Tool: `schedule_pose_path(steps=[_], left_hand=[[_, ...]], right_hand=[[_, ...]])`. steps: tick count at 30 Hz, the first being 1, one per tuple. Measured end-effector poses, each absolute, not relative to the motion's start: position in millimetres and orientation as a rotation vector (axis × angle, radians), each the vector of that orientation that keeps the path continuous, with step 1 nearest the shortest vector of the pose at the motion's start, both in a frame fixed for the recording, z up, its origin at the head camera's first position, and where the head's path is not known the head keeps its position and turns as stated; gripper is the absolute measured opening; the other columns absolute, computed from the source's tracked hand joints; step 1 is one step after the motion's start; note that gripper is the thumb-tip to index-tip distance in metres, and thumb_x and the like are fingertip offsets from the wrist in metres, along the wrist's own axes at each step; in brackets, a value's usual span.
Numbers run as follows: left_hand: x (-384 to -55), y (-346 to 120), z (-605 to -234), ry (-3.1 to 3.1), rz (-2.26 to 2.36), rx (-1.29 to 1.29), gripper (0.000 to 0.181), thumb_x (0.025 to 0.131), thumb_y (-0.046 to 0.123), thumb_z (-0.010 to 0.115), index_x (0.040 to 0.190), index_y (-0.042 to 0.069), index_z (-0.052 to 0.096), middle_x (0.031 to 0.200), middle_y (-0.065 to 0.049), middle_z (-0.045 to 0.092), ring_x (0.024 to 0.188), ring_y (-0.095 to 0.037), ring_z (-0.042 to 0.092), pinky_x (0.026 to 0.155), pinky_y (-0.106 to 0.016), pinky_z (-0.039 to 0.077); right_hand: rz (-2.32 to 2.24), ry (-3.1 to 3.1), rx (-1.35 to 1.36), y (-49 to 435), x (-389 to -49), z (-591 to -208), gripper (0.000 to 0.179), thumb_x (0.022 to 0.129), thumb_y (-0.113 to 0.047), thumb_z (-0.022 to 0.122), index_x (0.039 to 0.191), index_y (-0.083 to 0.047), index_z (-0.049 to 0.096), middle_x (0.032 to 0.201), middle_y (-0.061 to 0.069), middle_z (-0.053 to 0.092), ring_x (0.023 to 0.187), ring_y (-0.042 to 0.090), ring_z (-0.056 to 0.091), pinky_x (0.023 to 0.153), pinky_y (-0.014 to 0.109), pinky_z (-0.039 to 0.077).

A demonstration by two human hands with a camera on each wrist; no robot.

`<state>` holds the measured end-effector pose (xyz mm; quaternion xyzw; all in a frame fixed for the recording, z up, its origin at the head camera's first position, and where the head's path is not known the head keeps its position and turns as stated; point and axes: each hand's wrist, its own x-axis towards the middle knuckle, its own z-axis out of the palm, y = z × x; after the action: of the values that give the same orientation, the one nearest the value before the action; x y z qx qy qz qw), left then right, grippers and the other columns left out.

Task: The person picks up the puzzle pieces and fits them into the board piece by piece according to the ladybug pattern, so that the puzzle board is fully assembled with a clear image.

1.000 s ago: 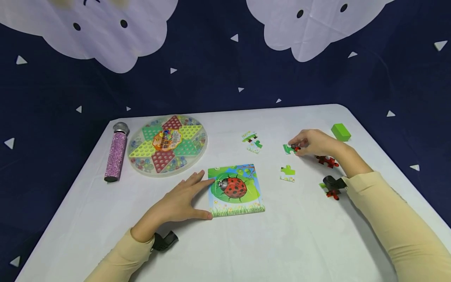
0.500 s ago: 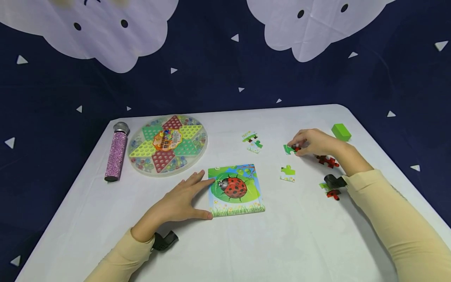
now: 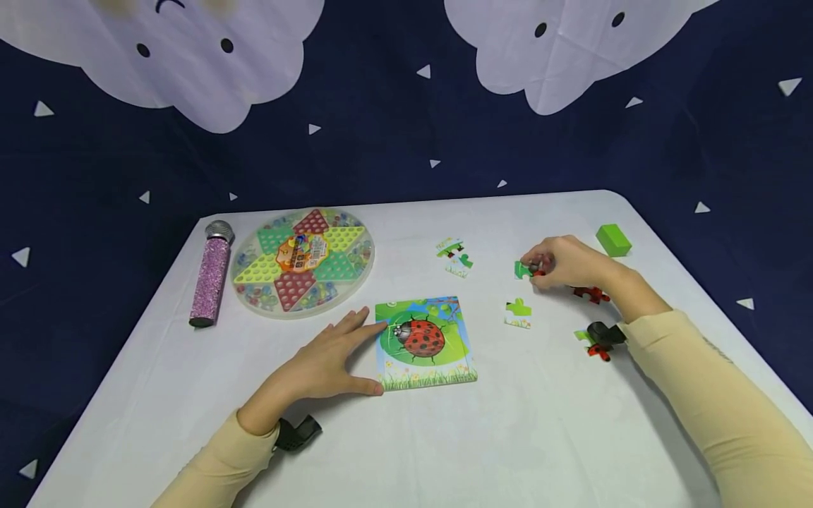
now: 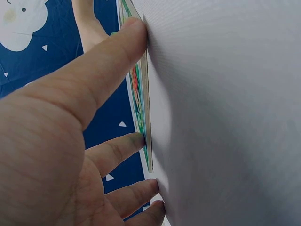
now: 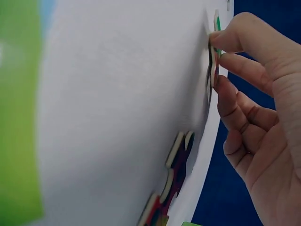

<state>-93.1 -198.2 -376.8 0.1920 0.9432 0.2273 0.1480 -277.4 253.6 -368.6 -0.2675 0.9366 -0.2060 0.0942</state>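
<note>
A square ladybug puzzle point(image 3: 424, 340) lies flat at the middle of the table. My left hand point(image 3: 317, 363) touches its left side with spread, fairly straight fingers; in the left wrist view the thumb presses on the puzzle's edge point(image 4: 147, 94). Farther right, my right hand point(image 3: 571, 261) pinches a green, red and black jigsaw piece point(image 3: 522, 270) between thumb and fingers. In the right wrist view this piece stands slightly off the tabletop, its far side partly hidden by the fingertips. Red jigsaw pieces point(image 3: 592, 294) lie under my right wrist.
Loose jigsaw pieces lie about: green-white ones point(image 3: 454, 255) at the back, one green piece point(image 3: 519, 312) nearer, and a red-green one point(image 3: 598, 351) partly behind the right wrist camera. A green block point(image 3: 613, 240), a marble board game point(image 3: 302, 262) and a pink glitter microphone point(image 3: 211, 275) stand farther out.
My right hand has shifted very slightly to the right with the pinched jigsaw piece. My left hand and the ladybug puzzle have stayed in place.
</note>
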Motion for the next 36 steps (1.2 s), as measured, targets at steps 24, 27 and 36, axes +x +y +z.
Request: schedule_pose_path(steps=[24,27,36], left_hand=[[-93.8,-199.1,-379.3,2.732,0.649,0.554,0.104,0.081,0.054,0.092,0.166,0.019,0.044,0.179,-0.019,0.021,0.167,-0.042,0.019,0.131,-0.07,0.021],[-93.5,-198.9,-379.1,2.732,0.646,0.555,0.104,0.081,0.054,0.092,0.166,0.019,0.044,0.179,-0.02,0.021,0.167,-0.043,0.019,0.131,-0.07,0.021],[-93.9,-198.6,-377.8,2.735,0.651,0.558,0.104,0.082,0.055,0.091,0.166,0.018,0.043,0.179,-0.02,0.022,0.166,-0.043,0.02,0.131,-0.07,0.021]], right_hand=[[-0.652,2.74,-1.064,188.9,-249.6,-355.7,0.04,0.083,-0.011,0.078,0.123,-0.011,0.081,0.11,0.001,0.077,0.09,0.015,0.064,0.077,0.031,0.053],[-0.655,2.719,-1.126,177.5,-243.0,-355.7,0.039,0.083,-0.012,0.079,0.122,-0.012,0.081,0.108,0.0,0.077,0.088,0.013,0.064,0.077,0.031,0.053],[-0.66,2.652,-1.264,140.2,-221.8,-350.8,0.039,0.082,-0.018,0.082,0.121,-0.015,0.081,0.108,-0.003,0.075,0.088,0.012,0.065,0.074,0.03,0.054]])
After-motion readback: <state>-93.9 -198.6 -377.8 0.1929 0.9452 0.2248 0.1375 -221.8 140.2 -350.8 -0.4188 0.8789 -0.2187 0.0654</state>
